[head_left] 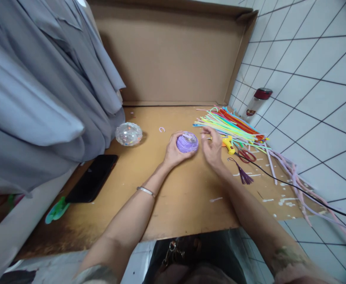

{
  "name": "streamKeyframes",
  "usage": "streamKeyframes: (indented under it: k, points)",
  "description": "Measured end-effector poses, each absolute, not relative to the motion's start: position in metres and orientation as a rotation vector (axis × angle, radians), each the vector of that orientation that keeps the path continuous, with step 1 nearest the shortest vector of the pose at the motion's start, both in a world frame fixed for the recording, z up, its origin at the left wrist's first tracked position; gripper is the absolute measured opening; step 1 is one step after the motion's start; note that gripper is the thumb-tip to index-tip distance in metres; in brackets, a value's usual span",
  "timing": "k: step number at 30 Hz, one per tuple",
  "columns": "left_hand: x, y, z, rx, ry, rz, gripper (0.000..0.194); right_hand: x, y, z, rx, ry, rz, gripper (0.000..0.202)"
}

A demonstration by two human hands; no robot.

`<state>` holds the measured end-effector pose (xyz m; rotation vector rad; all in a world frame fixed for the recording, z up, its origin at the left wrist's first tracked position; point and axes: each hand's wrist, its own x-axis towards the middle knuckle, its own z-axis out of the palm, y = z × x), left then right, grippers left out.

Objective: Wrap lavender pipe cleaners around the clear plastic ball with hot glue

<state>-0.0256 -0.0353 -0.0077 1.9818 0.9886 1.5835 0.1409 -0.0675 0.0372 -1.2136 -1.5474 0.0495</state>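
Observation:
My left hand [174,152] is wrapped round a purple ball [187,146], held just above the table at its middle. Wound purple strands cover the ball's sides, and a bare, see-through patch shows near its top. To the right of the ball and apart from it is my right hand [211,148], its fingers loosely bent and spread, with nothing visible in them. A yellow hot glue gun [228,145] lies just beyond that hand, its nozzle partly hidden behind the fingers. Close by are red-handled scissors [247,156] and a dark purple tassel [244,175].
Colourful pipe cleaners [235,125] lie heaped at the back right, near a red-lidded bottle [257,103]. A clear ball [128,134] and black phone [93,177] are left. The cord [282,180] runs right. Cardboard [173,55] stands behind; grey cloth [54,79] hangs left.

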Motion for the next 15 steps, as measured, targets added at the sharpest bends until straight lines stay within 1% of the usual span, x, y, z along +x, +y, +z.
streamKeyframes:
  k: [3,6,9,11,15]
  points:
    - [-0.026,-0.032,-0.008,1.807,1.016,1.63,0.079,0.168,-0.061,0.039,-1.713,-1.381,-0.235,0.039]
    - [-0.028,-0.028,-0.009,1.686,1.046,1.662,0.08,0.19,-0.057,0.031,-2.122,-1.333,-0.297,0.049]
    - [-0.029,-0.025,-0.01,1.614,1.067,1.696,0.081,0.201,-0.053,0.02,-2.307,-1.312,-0.299,0.059]
    - [-0.03,-0.024,-0.009,1.599,1.076,1.697,0.082,0.203,-0.05,0.015,-2.381,-1.273,-0.275,0.062]
    - [-0.031,-0.026,-0.007,1.605,1.081,1.671,0.08,0.208,-0.045,0.01,-2.423,-1.204,-0.235,0.054]
